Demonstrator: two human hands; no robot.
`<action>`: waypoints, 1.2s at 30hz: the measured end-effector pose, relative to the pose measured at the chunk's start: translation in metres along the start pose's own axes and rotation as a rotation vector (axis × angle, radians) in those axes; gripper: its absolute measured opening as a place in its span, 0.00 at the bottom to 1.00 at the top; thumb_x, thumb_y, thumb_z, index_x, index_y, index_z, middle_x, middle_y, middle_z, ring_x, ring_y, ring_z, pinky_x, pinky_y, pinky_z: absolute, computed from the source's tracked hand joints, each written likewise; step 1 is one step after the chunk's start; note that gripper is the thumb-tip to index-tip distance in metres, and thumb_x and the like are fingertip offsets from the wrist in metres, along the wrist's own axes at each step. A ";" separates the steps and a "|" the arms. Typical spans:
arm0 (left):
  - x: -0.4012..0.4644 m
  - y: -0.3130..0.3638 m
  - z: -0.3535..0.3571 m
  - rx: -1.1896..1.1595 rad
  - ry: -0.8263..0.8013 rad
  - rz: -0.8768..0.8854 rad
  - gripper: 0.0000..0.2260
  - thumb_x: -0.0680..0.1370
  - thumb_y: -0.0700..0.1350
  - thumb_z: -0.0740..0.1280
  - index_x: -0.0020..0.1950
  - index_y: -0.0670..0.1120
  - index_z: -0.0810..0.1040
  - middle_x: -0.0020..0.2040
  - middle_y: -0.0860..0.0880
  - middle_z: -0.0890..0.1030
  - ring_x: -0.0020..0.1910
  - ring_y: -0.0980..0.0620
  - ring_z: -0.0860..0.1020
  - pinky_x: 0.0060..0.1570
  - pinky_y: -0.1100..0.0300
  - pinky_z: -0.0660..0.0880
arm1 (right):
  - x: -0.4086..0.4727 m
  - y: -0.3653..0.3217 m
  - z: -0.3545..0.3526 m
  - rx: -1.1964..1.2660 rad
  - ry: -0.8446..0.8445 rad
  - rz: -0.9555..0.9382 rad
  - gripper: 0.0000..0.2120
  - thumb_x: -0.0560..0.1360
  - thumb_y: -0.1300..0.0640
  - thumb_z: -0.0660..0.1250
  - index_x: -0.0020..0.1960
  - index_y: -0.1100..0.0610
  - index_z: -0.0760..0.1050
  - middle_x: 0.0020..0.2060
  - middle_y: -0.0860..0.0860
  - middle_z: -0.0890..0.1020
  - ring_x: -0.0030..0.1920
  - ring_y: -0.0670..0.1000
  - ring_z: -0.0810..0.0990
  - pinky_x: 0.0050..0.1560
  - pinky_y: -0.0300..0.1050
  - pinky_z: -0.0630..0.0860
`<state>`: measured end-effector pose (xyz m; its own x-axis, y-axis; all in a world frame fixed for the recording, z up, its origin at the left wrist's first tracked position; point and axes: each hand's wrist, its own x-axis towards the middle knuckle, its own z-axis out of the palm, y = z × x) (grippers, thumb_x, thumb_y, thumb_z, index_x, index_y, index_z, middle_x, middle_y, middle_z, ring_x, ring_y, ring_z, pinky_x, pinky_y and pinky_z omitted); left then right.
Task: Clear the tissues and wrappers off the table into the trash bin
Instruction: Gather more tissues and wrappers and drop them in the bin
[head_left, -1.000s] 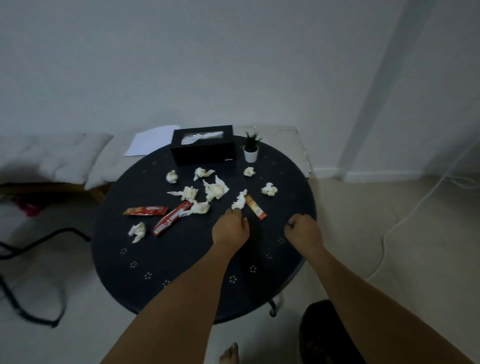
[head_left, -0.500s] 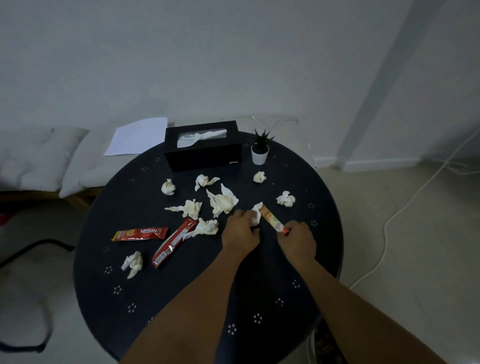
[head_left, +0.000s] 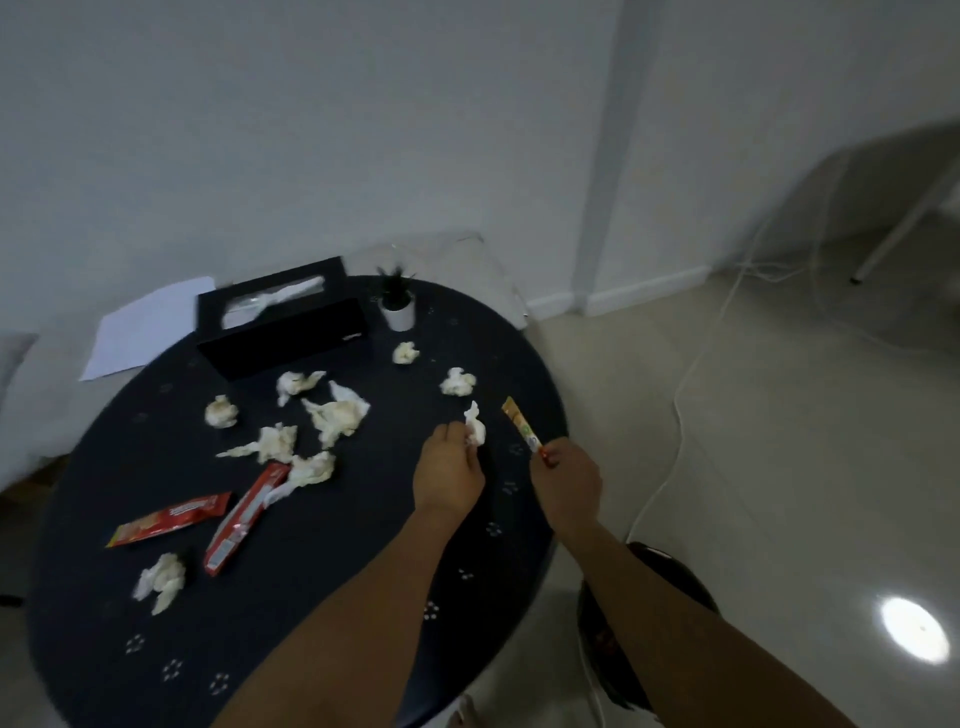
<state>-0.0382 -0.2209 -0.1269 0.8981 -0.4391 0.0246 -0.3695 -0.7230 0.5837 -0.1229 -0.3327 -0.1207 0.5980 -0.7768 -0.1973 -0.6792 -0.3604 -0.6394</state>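
The left hand (head_left: 449, 475) pinches a crumpled tissue (head_left: 475, 431); the right hand (head_left: 569, 480) grips one end of an orange stick wrapper (head_left: 521, 425), both just above the round black table (head_left: 322, 597) near its right edge. More tissues and two red wrappers (head_left: 208, 519) (slightly blurred) lie left of the hands; the bin (head_left: 644, 623) stands under that edge.

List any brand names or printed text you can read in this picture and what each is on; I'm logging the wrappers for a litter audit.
None can be read.
Two red flat foil wrappers on the round black table: pale print, too blurred.
Orange stick sachet in the right hand: small markings, unreadable.
Black rectangular tissue box: a small white mark on its front, too small.
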 end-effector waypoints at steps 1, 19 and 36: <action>-0.004 0.015 0.011 0.005 -0.021 0.044 0.10 0.77 0.40 0.60 0.57 0.43 0.74 0.55 0.44 0.77 0.52 0.47 0.76 0.50 0.55 0.75 | 0.001 0.016 -0.013 0.007 0.025 0.048 0.08 0.76 0.55 0.62 0.47 0.58 0.77 0.42 0.56 0.83 0.45 0.59 0.81 0.48 0.51 0.76; -0.134 0.123 0.244 0.102 -0.606 0.288 0.09 0.78 0.40 0.58 0.55 0.39 0.73 0.54 0.38 0.76 0.51 0.39 0.76 0.47 0.50 0.73 | -0.047 0.325 -0.075 -0.069 0.026 0.777 0.11 0.76 0.53 0.61 0.50 0.59 0.79 0.49 0.57 0.83 0.51 0.57 0.81 0.55 0.49 0.70; -0.116 0.089 0.272 0.213 -0.783 0.207 0.15 0.79 0.46 0.59 0.66 0.44 0.69 0.64 0.42 0.71 0.60 0.43 0.74 0.57 0.52 0.73 | -0.027 0.330 -0.044 -0.077 -0.019 0.732 0.14 0.75 0.57 0.62 0.58 0.58 0.77 0.56 0.56 0.79 0.55 0.59 0.79 0.59 0.52 0.70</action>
<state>-0.2403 -0.3792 -0.2982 0.4113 -0.7608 -0.5021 -0.6164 -0.6379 0.4617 -0.3815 -0.4533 -0.2940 -0.0132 -0.8236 -0.5671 -0.9348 0.2114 -0.2853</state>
